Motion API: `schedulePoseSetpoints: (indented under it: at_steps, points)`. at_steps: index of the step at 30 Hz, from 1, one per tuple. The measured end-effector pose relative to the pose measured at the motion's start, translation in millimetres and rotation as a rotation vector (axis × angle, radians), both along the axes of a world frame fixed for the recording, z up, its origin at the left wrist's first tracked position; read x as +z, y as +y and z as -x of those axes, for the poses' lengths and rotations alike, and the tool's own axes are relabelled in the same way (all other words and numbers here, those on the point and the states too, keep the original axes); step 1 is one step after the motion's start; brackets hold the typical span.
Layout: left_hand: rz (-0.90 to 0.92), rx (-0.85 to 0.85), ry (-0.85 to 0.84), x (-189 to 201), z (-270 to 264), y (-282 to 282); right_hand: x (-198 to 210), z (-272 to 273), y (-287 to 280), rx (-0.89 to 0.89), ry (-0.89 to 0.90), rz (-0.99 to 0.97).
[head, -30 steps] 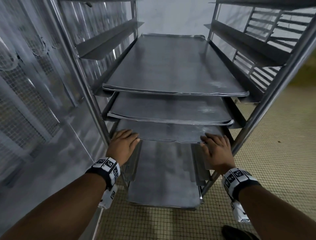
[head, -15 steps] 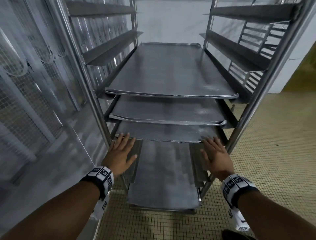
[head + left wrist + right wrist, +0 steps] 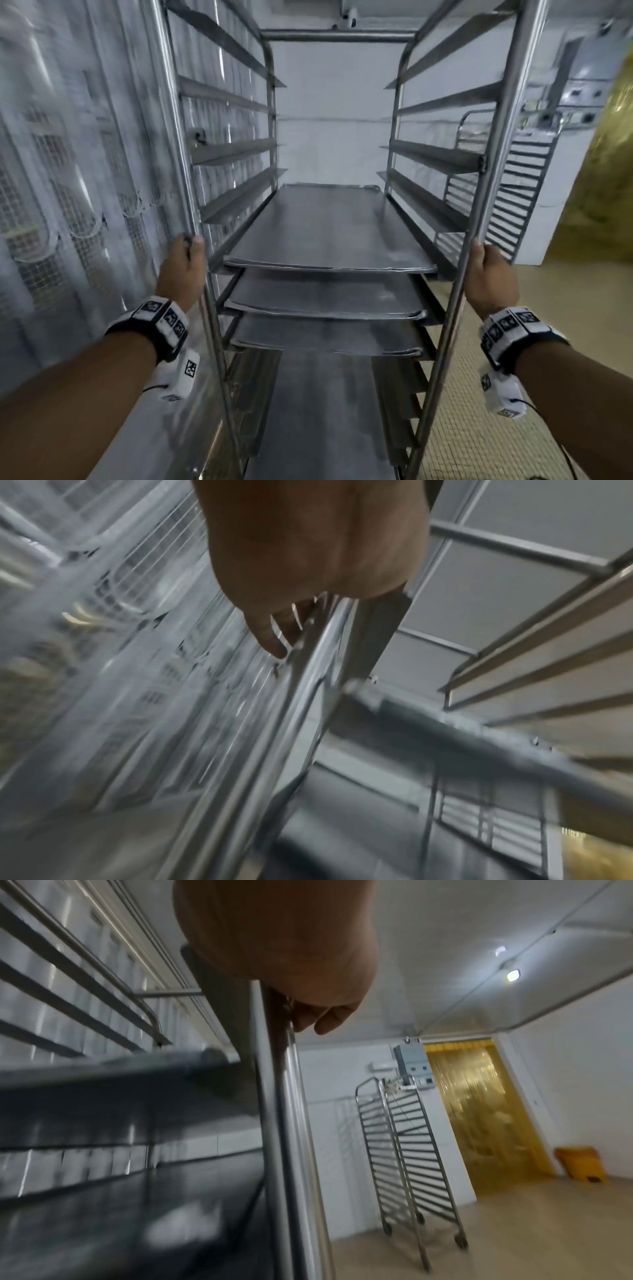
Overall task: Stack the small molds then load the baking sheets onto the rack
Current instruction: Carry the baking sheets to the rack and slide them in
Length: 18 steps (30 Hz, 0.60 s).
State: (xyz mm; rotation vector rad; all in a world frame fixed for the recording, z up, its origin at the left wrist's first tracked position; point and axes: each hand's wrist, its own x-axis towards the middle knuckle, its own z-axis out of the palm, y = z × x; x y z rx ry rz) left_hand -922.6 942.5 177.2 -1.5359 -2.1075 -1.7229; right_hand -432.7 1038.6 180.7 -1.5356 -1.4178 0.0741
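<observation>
A tall steel rack stands in front of me with three grey baking sheets on its middle rails: the top sheet, one below it and a third. Another sheet lies low in the rack. My left hand grips the rack's front left post. My right hand grips the front right post. In the wrist views the fingers of the left hand and the right hand curl round the posts. No small molds are in view.
A wall of plastic strip curtain over wire mesh runs close along the left. A second bare rack stands at the right by the white wall, near a yellow strip-curtain doorway. A yellow bin sits on the tiled floor.
Both hands left the front edge of the third sheet, rose and took hold of the rack's front posts. My view has tilted up to show the upper rails.
</observation>
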Motion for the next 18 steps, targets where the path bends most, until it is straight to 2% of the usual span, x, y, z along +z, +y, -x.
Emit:
schedulePoseSetpoints:
  at_steps: [4, 7, 10, 18]
  points:
    - [-0.128, 0.034, -0.085, 79.5, -9.1, 17.2, 74.8, 9.5, 5.0, 0.016, 0.046, -0.140]
    - [-0.162, 0.059, -0.095, 116.1, -3.9, 30.9, 112.5, 17.2, 14.6, 0.018, 0.078, -0.205]
    - [-0.175, 0.068, -0.102, 128.0, 2.2, 41.5, 123.5, 25.4, 26.7, -0.011, 0.118, -0.232]
    - [-0.228, 0.097, -0.125, 125.5, -5.1, 42.7, 120.6, 29.9, 30.6, -0.018, 0.176, -0.283]
